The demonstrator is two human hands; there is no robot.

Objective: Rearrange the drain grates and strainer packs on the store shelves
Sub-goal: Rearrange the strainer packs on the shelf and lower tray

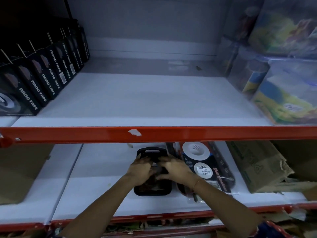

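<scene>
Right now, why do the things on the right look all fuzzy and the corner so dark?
In the head view, the colourful packs at upper right are blurred and hazy, while the nano tape boxes read sharply; the upper left corner falls into deep shadow; the wide lens bends the red shelf edge slightly; both hands look a little soft.

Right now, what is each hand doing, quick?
Left hand: fingers spread on the black drain grate pack, grip cannot be told.
Right hand: on the same pack, grip cannot be told.
</scene>
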